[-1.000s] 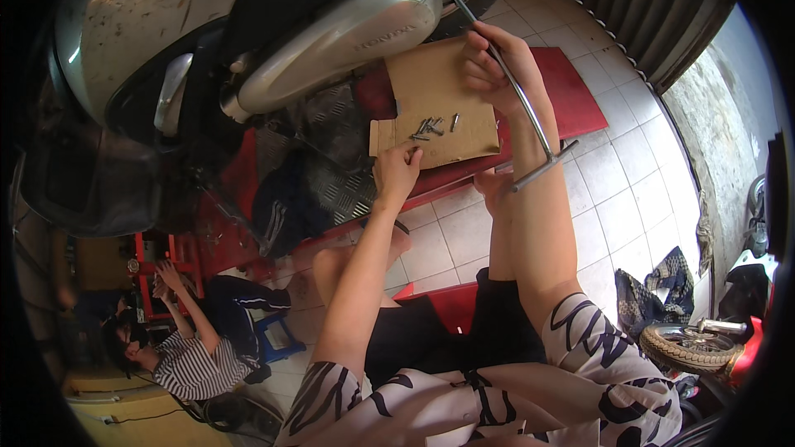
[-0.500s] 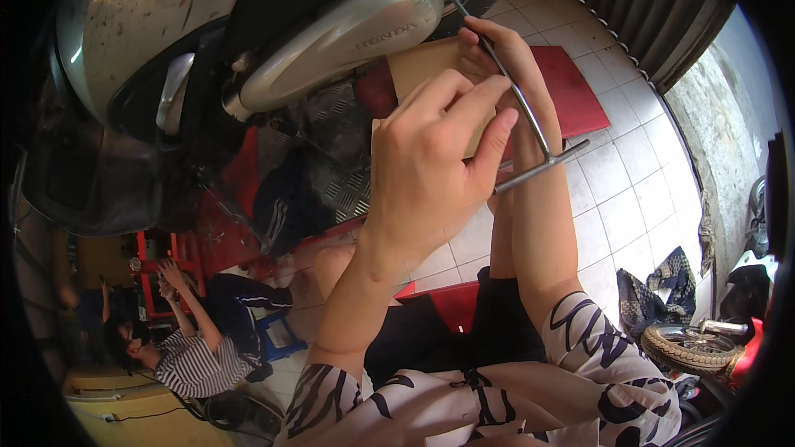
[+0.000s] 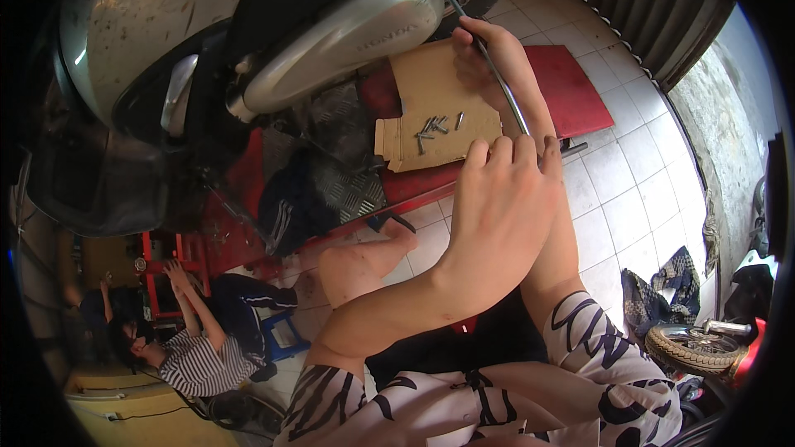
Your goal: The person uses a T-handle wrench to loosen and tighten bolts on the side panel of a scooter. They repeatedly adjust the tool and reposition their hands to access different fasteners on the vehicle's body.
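Note:
A long steel T-handle wrench point(image 3: 507, 91) slants from the rear end of the scooter's silver engine-side cover point(image 3: 348, 37) down toward me. My left hand point(image 3: 501, 203) is closed over its crossbar, and one end of the bar sticks out past the fingers. Farther up, my right hand point(image 3: 497, 50) has its fingers curled round the shaft near the cover. The wrench's tip meets the cover's edge beside the wheel; the fastener there is too small to make out. Several loose bolts point(image 3: 432, 127) lie on a piece of cardboard point(image 3: 435, 74) below the cover.
The scooter point(image 3: 157, 25) stands on a red lift platform point(image 3: 571, 87) with a ridged metal plate. At lower left a person in a striped shirt point(image 3: 207, 360) sits beside a blue stool point(image 3: 281, 335). A wheel point(image 3: 691, 348) and checked cloth point(image 3: 662, 285) lie at right.
My left hand has moved right and down and closed over the wrench's crossbar, uncovering the bolts on the cardboard. My right hand stays on the shaft.

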Demonstrator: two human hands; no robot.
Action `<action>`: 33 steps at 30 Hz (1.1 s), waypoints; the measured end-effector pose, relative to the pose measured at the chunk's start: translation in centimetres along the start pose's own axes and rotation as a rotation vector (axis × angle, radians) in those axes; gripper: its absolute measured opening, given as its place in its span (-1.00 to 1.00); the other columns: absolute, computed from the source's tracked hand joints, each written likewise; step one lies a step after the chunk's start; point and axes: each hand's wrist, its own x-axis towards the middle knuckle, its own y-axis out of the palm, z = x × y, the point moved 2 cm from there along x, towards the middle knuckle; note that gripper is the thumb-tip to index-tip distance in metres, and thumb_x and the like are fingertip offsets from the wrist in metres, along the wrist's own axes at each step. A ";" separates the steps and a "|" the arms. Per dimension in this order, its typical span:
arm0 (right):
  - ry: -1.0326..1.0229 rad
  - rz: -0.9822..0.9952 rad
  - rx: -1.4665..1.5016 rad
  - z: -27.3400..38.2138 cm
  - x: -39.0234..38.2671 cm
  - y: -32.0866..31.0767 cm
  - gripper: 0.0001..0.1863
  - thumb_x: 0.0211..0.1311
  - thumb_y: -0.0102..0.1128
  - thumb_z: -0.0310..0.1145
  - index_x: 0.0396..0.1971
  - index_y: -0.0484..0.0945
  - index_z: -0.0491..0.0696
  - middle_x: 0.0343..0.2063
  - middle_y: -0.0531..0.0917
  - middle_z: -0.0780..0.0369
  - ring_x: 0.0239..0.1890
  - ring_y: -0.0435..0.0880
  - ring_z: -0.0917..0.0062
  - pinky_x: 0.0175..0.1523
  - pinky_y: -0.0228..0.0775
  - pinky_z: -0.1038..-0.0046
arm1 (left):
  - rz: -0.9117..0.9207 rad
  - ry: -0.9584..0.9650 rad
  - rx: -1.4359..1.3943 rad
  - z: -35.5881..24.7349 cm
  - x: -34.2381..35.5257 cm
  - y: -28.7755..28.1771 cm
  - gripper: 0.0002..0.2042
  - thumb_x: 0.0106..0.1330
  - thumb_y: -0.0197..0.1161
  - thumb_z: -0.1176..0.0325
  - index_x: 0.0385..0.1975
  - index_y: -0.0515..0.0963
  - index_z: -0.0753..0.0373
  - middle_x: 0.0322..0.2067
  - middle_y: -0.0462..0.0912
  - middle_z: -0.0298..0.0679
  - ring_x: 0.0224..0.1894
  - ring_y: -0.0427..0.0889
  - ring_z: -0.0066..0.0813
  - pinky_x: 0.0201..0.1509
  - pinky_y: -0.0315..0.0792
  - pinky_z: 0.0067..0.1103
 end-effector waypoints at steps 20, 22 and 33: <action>-0.007 0.180 0.478 0.5 0.6 1.0 -0.75 0.39 -0.16 -0.33 -0.54 0.29 0.00 -0.87 0.10 0.44 -0.82 -0.06 0.73 -0.69 -0.19 0.63 | -0.072 0.077 0.449 -1.6 2.7 0.1 -0.93 -0.22 0.31 0.40 -0.72 0.55 0.05 -0.73 0.51 -0.48 -0.57 0.55 -0.67 -0.51 0.27 -0.68; 0.011 0.171 0.453 0.1 0.7 1.2 -0.75 0.39 -0.15 -0.33 -0.54 0.30 0.00 -0.87 0.10 0.44 -0.82 -0.06 0.73 -0.69 -0.19 0.62 | -0.086 0.031 0.424 -1.3 2.5 0.2 -0.93 -0.11 0.31 0.37 -0.67 0.52 0.08 -0.73 0.51 -0.46 -0.56 0.57 -0.62 -0.55 0.30 -0.64; 0.006 0.939 0.767 -1.9 0.0 -1.2 -0.68 0.42 -0.12 -0.15 -0.42 0.34 -0.11 -0.72 0.29 0.38 -0.74 0.12 0.74 -0.62 -0.03 0.66 | -0.543 -0.109 -0.858 -1.2 2.6 5.8 -0.78 0.40 0.08 0.36 -0.50 0.34 0.29 -0.76 0.34 -0.12 -0.76 0.40 -0.16 -0.66 0.29 -0.43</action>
